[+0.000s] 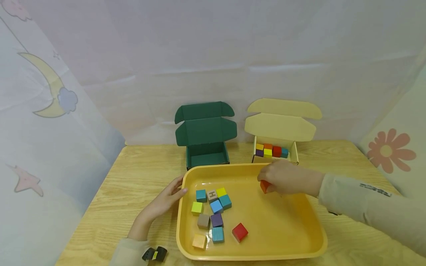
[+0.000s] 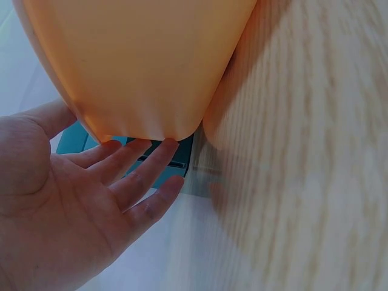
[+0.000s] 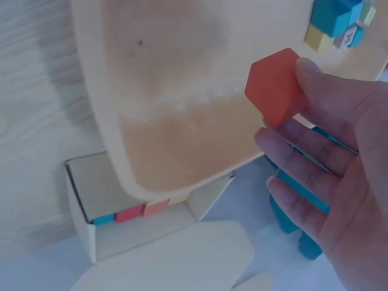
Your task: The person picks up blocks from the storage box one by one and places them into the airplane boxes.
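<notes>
One yellow tray (image 1: 283,221) with eleven cubes (image 1: 201,195): three teal cubes (image 1: 217,235), two yellow cubes (image 1: 197,208), one blue cube (image 1: 216,206), one purple cube (image 1: 216,220), one red cube (image 1: 240,232), one light-orange cube (image 1: 199,241), one grey-brown cube (image 1: 203,221), one letter-H cube (image 1: 212,195). Two hands: left hand (image 1: 164,201), right hand (image 1: 286,177) with one red-orange cube (image 1: 264,186). One green box (image 1: 206,131). One cream box (image 1: 281,127), six visible cubes (image 1: 277,151) inside.

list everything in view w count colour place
table: 1, light wood, lower half
tray: 1, yellow, on table
green box: 1, dark green, behind tray
cream box: 1, cream, right of green box
loose blocks: 11, mixed colours, in tray
boxed blocks: 6 showing, mixed colours, in cream box
held block: 1, orange, above tray
backdrop: 1, pale, behind table
sleeves: 2, beige, on both arms
black objects: 2, black, beside sleeves
left hand: 1, bare, against tray's left side
right hand: 1, bare, gripping held block
</notes>
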### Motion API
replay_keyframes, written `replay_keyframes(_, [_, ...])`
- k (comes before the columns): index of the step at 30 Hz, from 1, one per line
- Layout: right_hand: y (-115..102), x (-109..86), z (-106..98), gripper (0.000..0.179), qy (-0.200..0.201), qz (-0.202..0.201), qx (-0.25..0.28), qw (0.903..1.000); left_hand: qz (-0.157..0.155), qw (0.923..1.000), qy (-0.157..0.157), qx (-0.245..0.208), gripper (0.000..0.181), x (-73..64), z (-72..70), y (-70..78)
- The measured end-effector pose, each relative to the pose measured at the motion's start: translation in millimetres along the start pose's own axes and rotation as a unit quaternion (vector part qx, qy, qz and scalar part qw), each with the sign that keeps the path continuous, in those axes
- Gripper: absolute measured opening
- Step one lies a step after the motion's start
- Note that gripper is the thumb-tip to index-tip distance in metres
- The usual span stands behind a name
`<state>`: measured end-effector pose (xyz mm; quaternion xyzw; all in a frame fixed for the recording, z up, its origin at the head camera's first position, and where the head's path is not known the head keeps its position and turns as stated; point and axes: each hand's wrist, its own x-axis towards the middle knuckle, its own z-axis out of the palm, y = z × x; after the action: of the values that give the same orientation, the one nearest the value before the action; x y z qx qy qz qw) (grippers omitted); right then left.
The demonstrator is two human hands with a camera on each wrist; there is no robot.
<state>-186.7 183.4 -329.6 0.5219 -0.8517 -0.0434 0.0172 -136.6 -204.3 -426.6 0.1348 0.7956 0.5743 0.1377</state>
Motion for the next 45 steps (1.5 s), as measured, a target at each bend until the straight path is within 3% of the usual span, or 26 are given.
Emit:
replay_keyframes(6, [18.9, -4.0, -1.8, 0.026, -0.001, 0.043, -0.005, 0.9991, -0.002, 1.0, -0.001, -0.002, 0.062, -1.2, 0.6, -0.5])
replay_keyframes(13, [40.5, -8.1, -9.7, 0.03, -0.012, 0.101, 0.03, 0.9944, 0.0, 1.0, -0.001, -0.003, 0.061, -1.4, 0.8, -0.6])
replay_keyframes(20, [62.0, -12.7, -8.7, 0.029, 0.005, 0.106, 0.046, 0.9932, 0.003, 0.9999, -0.007, -0.008, 0.061, -0.9, 1.0, -0.5])
replay_keyframes(28, [81.8, -10.9, -9.6, 0.026, 0.01, 0.14, 0.058, 0.9883, 0.002, 0.9999, -0.006, -0.008, 0.06, -0.3, 0.5, -0.9])
replay_keyframes(35, [98.7, -6.3, -5.3, 0.023, -0.023, 0.191, 0.069, 0.9789, 0.01, 0.9999, -0.007, -0.001, 0.06, 0.1, 0.1, -0.8])
replay_keyframes(45, [118.3, -1.8, 8.1, 0.026, -0.044, 0.202, 0.059, 0.9766, 0.012, 0.9999, -0.005, 0.002, 0.06, 0.0, -0.5, -1.4])
